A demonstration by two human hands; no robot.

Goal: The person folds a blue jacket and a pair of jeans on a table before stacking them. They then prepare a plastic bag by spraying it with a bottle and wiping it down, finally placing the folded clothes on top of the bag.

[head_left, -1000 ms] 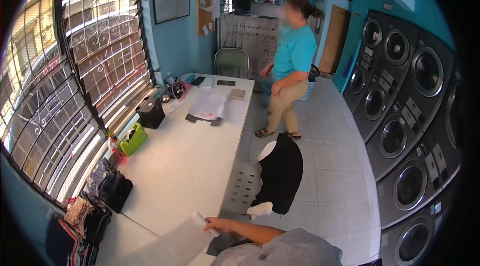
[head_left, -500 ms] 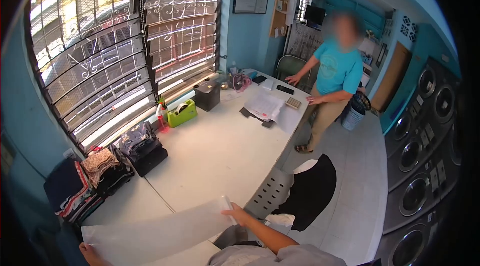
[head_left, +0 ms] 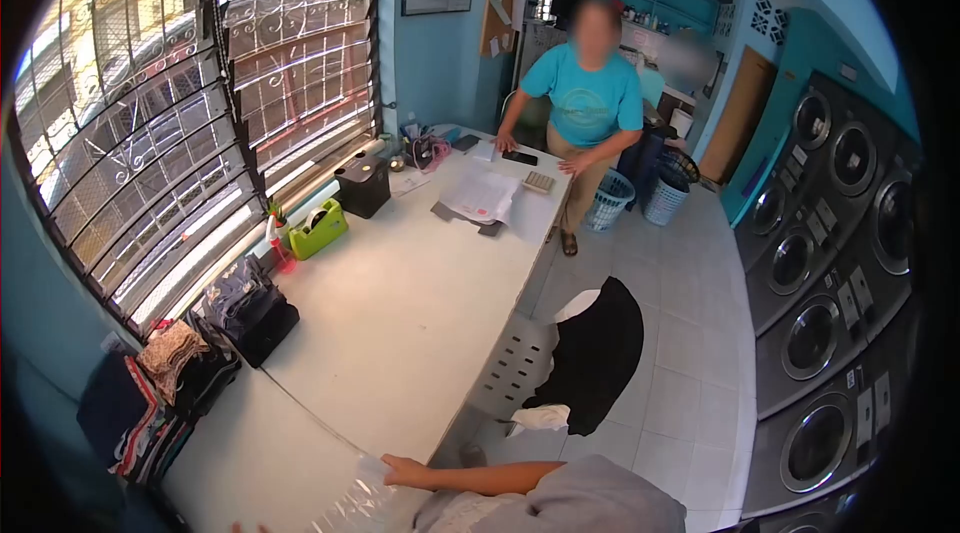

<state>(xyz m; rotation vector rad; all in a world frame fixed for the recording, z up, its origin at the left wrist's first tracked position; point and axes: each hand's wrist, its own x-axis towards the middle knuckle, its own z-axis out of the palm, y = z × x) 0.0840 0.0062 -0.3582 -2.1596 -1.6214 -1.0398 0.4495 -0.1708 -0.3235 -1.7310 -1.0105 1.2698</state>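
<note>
Clear plastic sheeting (head_left: 362,501) lies bunched over the near edge of the white table (head_left: 400,318). My right hand (head_left: 405,471) is closed on its upper end. Of my left hand (head_left: 250,528) only fingertips show at the bottom edge of the view; what they hold, if anything, is cut off. Stacks of folded clothes (head_left: 150,413) lie at the left of the table, with a dark folded pile (head_left: 250,308) beside them.
A person in a teal shirt (head_left: 585,98) stands at the far end, hands on the table near papers (head_left: 480,195) and a calculator (head_left: 538,182). A green tape dispenser (head_left: 318,230) sits by the window. Black cloth (head_left: 600,363) hangs over a basket; dryers (head_left: 810,338) line the right.
The plastic, stretched out wide before, is now bunched lower down. Both my hands have moved lower in view, my left nearly out of it. The view has turned right, and another person shows behind.
</note>
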